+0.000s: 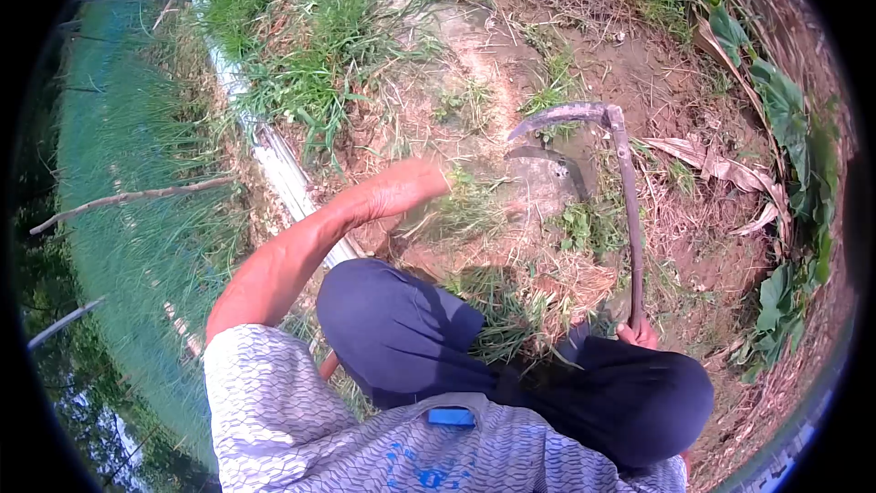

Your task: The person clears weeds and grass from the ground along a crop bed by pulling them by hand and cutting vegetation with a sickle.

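A sickle (pixel 629 210) with a long wooden handle and a curved metal blade stands to the right, blade uppermost in the view and tip pointing left. The lower end of its handle is in my right hand (pixel 641 333), which is closed around it beside my right knee. My left hand (pixel 415 185) reaches over the ground in the middle, blurred by motion, its fingers not readable. Just right of it is a blurred tuft of grass (pixel 470 205); whether the hand touches it I cannot tell. The blade's shadow falls on the soil below it.
Cut grass (pixel 511 310) lies in front of my bent knees. A pale pole (pixel 285 173) runs along the ground at left, beside green netting (pixel 137 246) with sticks. Leafy vines (pixel 785 119) and dry leaves (pixel 712 162) border the right. Grass clumps (pixel 315 55) grow ahead.
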Tool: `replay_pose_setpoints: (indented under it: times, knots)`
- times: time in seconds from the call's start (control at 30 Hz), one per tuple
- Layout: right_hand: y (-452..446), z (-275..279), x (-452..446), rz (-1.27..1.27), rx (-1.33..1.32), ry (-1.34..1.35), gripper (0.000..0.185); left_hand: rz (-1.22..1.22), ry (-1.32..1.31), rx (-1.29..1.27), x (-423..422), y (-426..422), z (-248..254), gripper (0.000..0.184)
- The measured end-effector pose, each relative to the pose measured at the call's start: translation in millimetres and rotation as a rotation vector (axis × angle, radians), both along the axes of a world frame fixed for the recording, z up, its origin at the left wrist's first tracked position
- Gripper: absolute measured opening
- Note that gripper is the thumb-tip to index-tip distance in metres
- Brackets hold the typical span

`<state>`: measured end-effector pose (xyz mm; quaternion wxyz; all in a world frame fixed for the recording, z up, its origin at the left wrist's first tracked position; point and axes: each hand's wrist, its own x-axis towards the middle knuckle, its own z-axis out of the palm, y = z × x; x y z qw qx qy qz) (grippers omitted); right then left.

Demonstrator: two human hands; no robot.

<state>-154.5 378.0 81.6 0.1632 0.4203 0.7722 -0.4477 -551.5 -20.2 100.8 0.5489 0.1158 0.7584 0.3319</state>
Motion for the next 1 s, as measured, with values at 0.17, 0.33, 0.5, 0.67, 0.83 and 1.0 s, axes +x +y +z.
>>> replay_pose_setpoints:
  times: [0.17, 0.33, 0.5, 0.67, 0.83, 1.0]
  knots:
    - [-41.7, 50.4, -107.7, 0.169, -0.142, 0.085, 0.03, -0.077, 0.478, -0.399, -8.5, -99.5, -42.0, 0.043]
    - [-41.3, 86.8, -105.7, 0.272, -0.068, -0.085, 0.027, -0.108, 0.481, -0.324, 20.3, -153.2, -88.1, 0.037]
    - [-64.8, 128.9, -145.0, 0.305, -0.051, -0.102, 0.023, 0.031, 0.419, -0.02, 44.5, -138.1, -86.5, 0.037]
    - [-107.0, 143.5, -231.3, 0.159, -0.143, 0.11, 0.032, 0.039, 0.43, -0.231, 32.4, -173.7, -96.1, 0.039]
    - [-121.5, 122.7, -305.6, 0.343, 0.059, -0.014, 0.029, 0.477, 0.266, -0.146, 20.1, -195.1, -34.3, 0.036]
    - [-86.6, 36.2, -317.6, 0.39, -0.154, -0.141, 0.022, 0.744, 0.152, -0.216, 18.5, -204.8, -4.6, 0.029]
